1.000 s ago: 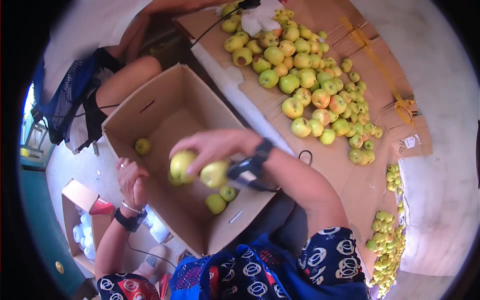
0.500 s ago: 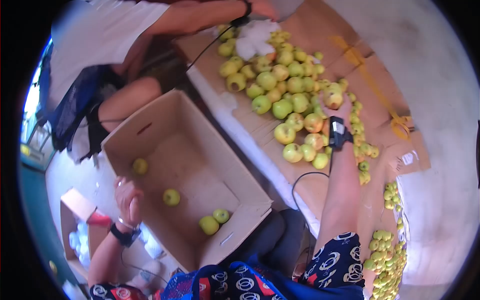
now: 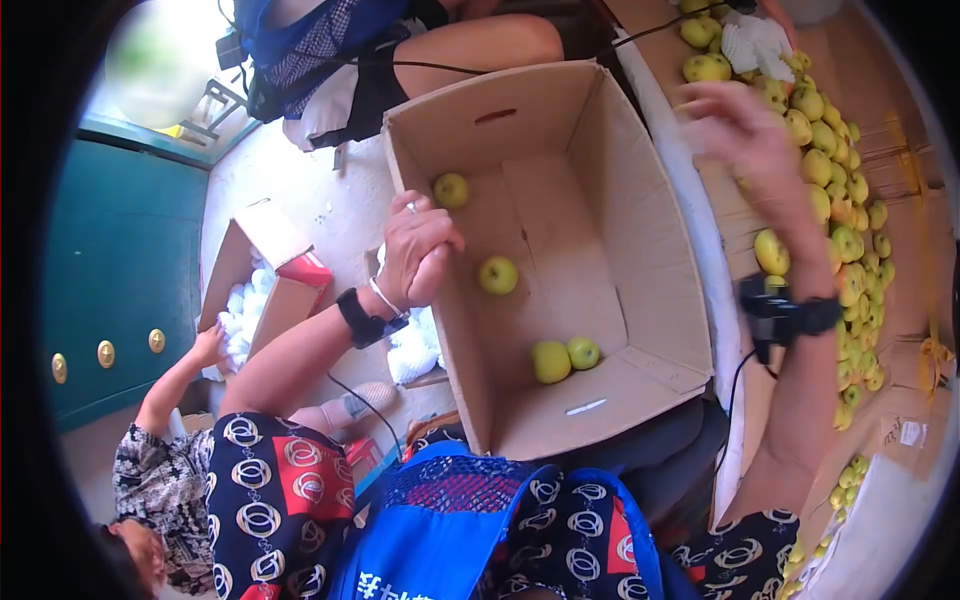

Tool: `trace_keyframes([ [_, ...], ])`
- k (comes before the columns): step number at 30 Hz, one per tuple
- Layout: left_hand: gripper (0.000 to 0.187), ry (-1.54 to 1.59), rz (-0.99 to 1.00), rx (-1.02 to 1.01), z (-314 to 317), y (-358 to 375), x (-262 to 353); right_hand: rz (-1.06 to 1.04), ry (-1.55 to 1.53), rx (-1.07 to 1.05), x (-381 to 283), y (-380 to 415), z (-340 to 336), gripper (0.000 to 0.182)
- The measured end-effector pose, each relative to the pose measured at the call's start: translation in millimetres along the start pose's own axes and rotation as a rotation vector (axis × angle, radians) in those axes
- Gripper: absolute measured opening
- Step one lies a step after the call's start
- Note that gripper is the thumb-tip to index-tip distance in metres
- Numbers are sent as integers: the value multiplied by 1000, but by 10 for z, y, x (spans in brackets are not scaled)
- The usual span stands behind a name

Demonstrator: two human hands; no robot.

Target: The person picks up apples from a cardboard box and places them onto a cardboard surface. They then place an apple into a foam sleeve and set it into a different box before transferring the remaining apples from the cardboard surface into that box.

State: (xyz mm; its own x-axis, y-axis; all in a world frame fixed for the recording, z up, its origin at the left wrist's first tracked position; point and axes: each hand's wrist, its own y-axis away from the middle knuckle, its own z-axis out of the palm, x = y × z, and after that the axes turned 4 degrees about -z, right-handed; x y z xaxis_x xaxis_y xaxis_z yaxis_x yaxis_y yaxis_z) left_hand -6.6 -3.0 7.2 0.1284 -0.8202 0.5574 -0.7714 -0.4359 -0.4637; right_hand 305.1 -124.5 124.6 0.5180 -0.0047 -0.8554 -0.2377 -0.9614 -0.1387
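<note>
My left hand (image 3: 422, 252) is closed over the left rim of an open cardboard box (image 3: 640, 220). Several yellow-green apples (image 3: 498, 275) lie apart or paired on the box's floor. My right hand (image 3: 745, 145) is beyond the box's right side, above the near edge of an apple pile (image 3: 835, 190). Its fingers are stretched towards the box and somewhat blurred; no apple shows in them. A black device (image 3: 785, 312) is strapped to my right wrist.
White foam netting (image 3: 757, 45) lies among the apples at the far end. A co-worker's leg (image 3: 480, 55) is beyond the box. At left, another person's hand (image 3: 208, 345) touches a small carton (image 3: 285, 305) of white foam nets. A cable (image 3: 735, 410) hangs from my right wrist.
My right hand has let go of the apple it held and moved left towards the box. The view has turned left. My left hand stays on the box rim.
</note>
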Motion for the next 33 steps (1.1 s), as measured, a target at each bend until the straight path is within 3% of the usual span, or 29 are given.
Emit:
trace_keyframes([
  [2, 10, 25, 2, 8, 2, 8, -8, -27, -31, -476, -2, -30, 723, 36],
  [3, 13, 37, -5, 8, 8, 18, -1, 57, -66, -625, 82, 6, 1059, 40],
  [4, 15, 48, -7, 11, 17, 4, -1, -14, 64, -730, 92, 14, 1318, 40],
  [5, 15, 39, -2, 21, 28, -2, 0, -175, 257, -740, 439, 67, 1729, 40],
  [8, 15, 45, -3, 24, -8, -12, -33, 61, 696, -646, 966, 315, 2703, 46],
  [10, 14, 63, -27, 21, 16, 4, -27, 110, 649, -673, 1219, 409, 2959, 50],
  [12, 16, 84, -44, 2, 21, 4, -51, -144, 775, -767, 1517, 526, 3202, 37],
  [13, 12, 76, -16, 10, 14, -7, -58, -20, 775, -607, 1635, 594, 3344, 30],
  [16, 13, 72, 0, 39, 49, -1, -58, 98, 567, -797, 1468, 369, 2748, 26],
  [18, 13, 56, -12, 13, 25, 9, -61, 227, 568, -791, 1307, 210, 2305, 30],
  [21, 13, 73, -7, 24, 25, 22, -57, 331, 738, -1095, 1240, 260, 1897, 29],
  [25, 14, 58, -11, 13, 40, 7, -62, 401, 1024, -1350, 1071, 723, 1808, 34],
  [28, 14, 64, 11, 28, 33, -9, -38, 537, 1016, -1421, 1366, 1139, 1934, 44],
  [33, 13, 57, -5, 78, 81, -45, 35, 684, 840, -1389, 1533, 1235, 2060, 44],
])
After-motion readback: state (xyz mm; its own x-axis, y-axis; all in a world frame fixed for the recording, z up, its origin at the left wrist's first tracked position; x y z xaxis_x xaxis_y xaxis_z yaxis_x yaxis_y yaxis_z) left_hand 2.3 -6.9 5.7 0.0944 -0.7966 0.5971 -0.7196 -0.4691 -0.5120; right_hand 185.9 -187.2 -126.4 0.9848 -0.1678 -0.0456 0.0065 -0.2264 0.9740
